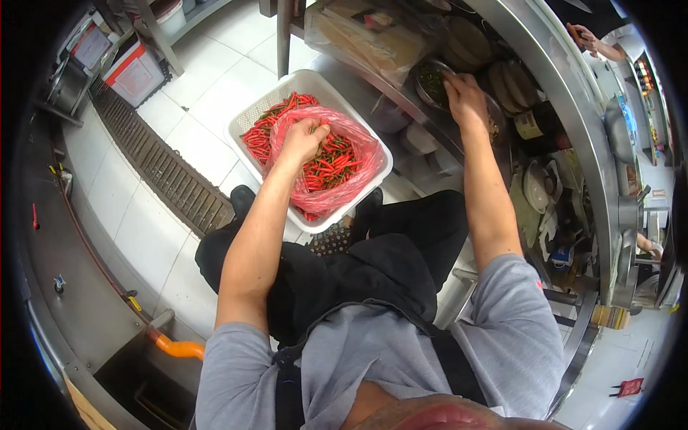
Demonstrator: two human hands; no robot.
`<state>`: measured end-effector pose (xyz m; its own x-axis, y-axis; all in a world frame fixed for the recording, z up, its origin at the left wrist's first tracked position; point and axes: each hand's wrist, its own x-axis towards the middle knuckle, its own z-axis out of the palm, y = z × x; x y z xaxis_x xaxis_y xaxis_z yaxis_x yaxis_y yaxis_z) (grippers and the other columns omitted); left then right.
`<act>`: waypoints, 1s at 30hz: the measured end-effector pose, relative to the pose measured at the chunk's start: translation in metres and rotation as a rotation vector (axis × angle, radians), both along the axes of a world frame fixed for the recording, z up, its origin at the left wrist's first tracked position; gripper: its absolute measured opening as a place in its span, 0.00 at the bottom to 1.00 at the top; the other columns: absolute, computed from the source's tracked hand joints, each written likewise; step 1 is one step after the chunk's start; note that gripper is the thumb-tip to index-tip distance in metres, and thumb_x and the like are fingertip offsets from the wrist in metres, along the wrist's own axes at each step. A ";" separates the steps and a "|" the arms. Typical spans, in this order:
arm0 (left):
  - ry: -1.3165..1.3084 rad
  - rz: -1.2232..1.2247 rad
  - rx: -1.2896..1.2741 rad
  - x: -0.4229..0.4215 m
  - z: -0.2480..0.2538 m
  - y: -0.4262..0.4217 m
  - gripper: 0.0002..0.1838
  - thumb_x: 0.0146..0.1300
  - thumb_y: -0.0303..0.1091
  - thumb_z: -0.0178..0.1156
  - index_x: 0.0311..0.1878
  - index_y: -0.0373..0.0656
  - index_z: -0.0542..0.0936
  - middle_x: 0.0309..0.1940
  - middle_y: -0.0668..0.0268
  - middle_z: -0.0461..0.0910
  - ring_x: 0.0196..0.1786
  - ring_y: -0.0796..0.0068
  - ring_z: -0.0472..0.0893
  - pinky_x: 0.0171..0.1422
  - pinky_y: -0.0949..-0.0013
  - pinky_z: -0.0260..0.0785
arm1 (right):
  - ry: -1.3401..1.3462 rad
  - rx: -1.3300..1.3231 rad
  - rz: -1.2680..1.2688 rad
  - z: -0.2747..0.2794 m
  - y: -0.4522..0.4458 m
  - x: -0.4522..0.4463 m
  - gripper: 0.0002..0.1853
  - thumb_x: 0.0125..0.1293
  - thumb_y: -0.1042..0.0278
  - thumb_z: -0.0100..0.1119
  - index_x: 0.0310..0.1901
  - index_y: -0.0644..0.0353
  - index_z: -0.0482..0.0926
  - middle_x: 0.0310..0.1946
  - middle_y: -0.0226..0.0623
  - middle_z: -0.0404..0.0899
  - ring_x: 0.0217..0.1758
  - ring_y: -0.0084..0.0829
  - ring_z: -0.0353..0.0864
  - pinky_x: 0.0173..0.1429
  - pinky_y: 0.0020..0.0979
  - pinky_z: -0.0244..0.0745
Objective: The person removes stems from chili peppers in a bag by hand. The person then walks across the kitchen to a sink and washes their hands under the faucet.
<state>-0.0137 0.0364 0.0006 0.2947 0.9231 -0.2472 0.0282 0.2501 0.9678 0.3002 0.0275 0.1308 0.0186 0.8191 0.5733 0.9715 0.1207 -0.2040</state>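
Beside a steel shelf (444,172) in a tiled kitchen, we look down past a worker's knees at red chillies (333,168) heaped in an open pink plastic bag (369,154). The bag slumps inside a white perforated basket (387,168), with more chillies loose around its far left side. Our left hand (307,140) reaches over the bag's far rim, thumb and fingers curled together above the heap; we cannot tell whether a chilli is pinched between them. To the right, our right hand (466,100) is at a metal bowl (418,84) of small green pieces, fingers bent at its right edge, their grip unclear from this angle. Farther right, another person's hand (588,41) holds a brownish object.

We judge each chilli light, slim and smooth, a little slippery, firm enough for a gentle pinch but apt to bruise or split if squeezed hard. The middle of the pod looks the surest hold for lifting one, the green stem end a finer one. Tangled together, several may rise at once. The bag seems thin and limp, likely to fold inward at a touch, while the basket looks stiff, heavier when loaded and best held by its opposite rims.
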 end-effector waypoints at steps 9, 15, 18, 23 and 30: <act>-0.173 -0.148 0.117 0.004 0.010 -0.012 0.10 0.65 0.36 0.61 0.45 0.40 0.78 0.22 0.76 0.72 0.22 0.89 0.67 0.24 0.80 0.54 | 0.290 -0.299 0.333 -0.052 -0.056 -0.106 0.11 0.61 0.66 0.62 0.43 0.60 0.83 0.39 0.47 0.82 0.42 0.43 0.83 0.46 0.36 0.76; -0.193 -0.184 0.166 -0.003 0.021 -0.020 0.13 0.65 0.35 0.61 0.49 0.40 0.78 0.28 0.74 0.77 0.26 0.88 0.70 0.28 0.80 0.60 | 0.677 -0.802 0.293 -0.078 -0.062 -0.137 0.11 0.66 0.67 0.57 0.43 0.65 0.83 0.26 0.40 0.84 0.24 0.30 0.83 0.33 0.31 0.77; -0.084 -0.162 0.269 0.000 -0.004 -0.008 0.14 0.65 0.35 0.61 0.51 0.38 0.78 0.33 0.72 0.80 0.30 0.86 0.73 0.31 0.79 0.64 | 0.804 -0.836 0.357 -0.078 -0.063 -0.135 0.12 0.70 0.68 0.51 0.46 0.66 0.80 0.27 0.35 0.84 0.22 0.23 0.80 0.30 0.28 0.76; -0.140 -0.197 0.287 0.000 0.005 -0.011 0.16 0.64 0.33 0.61 0.53 0.36 0.77 0.38 0.68 0.81 0.39 0.80 0.78 0.43 0.75 0.70 | 1.088 -0.939 0.378 -0.086 -0.061 -0.130 0.12 0.70 0.70 0.44 0.45 0.65 0.78 0.26 0.35 0.83 0.16 0.22 0.77 0.20 0.23 0.71; -0.205 -0.240 0.134 -0.001 0.020 -0.019 0.12 0.65 0.31 0.60 0.49 0.38 0.78 0.35 0.69 0.80 0.33 0.84 0.74 0.37 0.78 0.63 | 0.935 -0.849 0.375 -0.076 -0.070 -0.133 0.13 0.69 0.70 0.44 0.44 0.65 0.79 0.21 0.33 0.80 0.14 0.21 0.75 0.18 0.25 0.68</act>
<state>-0.0143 0.0169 0.0206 0.5386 0.8416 -0.0412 -0.1280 0.1300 0.9832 0.1671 -0.0421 0.0545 -0.1812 0.9576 -0.2239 0.3591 -0.1475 -0.9216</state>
